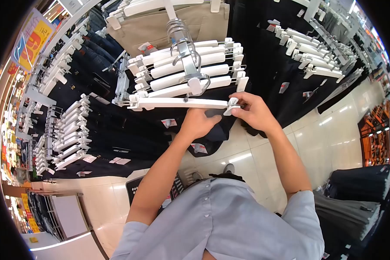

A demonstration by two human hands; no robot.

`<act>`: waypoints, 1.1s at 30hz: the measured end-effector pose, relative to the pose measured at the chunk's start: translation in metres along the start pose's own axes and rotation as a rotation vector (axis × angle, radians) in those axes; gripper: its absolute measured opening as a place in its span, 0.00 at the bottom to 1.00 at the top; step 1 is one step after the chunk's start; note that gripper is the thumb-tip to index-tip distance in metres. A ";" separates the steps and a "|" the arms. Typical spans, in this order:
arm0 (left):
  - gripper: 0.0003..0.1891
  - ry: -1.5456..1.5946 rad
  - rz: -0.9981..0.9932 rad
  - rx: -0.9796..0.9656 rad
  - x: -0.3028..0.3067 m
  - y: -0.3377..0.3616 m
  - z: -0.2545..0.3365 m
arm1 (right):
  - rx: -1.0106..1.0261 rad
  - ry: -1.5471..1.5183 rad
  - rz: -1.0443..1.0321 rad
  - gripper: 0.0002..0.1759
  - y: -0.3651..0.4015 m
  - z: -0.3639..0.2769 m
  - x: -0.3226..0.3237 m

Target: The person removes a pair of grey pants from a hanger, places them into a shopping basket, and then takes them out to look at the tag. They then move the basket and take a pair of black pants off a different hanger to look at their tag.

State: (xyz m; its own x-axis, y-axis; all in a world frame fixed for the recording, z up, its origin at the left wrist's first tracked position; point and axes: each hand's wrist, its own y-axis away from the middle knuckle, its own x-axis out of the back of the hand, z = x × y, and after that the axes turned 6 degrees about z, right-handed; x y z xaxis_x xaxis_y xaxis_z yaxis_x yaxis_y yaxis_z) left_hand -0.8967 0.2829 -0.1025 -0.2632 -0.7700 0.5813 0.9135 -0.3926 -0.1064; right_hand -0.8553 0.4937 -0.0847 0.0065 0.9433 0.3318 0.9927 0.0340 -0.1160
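A white clip hanger (182, 103) hangs at the front of a rack, before several more white hangers. My right hand (253, 112) pinches the clip (232, 106) at the hanger's right end between thumb and fingers. Just below the hanger's bar is my left hand (199, 122), its thumb apart and its other fingers partly hidden behind the bar and dark cloth. Dark trousers (216, 132) with a white tag (199, 148) hang beneath, next to my left hand. Whether that hand holds the cloth is not clear.
Racks of dark trousers on white hangers stand at left (73, 130) and right (314, 56). Beige trousers (203, 24) hang behind the front hangers. A black basket (176, 187) sits on the tiled floor (264, 158). Folded trousers (359, 182) lie at lower right.
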 end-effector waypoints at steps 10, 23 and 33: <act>0.30 0.069 -0.179 0.104 -0.007 0.024 -0.028 | -0.010 -0.022 -0.014 0.18 -0.004 0.004 0.010; 0.14 0.238 -0.399 -0.038 0.048 0.071 0.003 | -0.078 -0.548 0.134 0.45 0.113 -0.016 -0.085; 0.10 0.476 0.050 0.184 0.110 0.103 0.064 | -0.059 -0.659 0.240 0.18 0.114 -0.048 -0.042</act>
State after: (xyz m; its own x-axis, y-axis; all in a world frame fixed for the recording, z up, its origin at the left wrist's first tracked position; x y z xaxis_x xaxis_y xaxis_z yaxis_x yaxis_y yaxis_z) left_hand -0.8119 0.1900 0.0025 -0.2907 -0.9462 0.1424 0.9568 -0.2873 0.0444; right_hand -0.7363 0.4418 -0.0672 0.1705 0.9267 -0.3349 0.9779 -0.2010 -0.0583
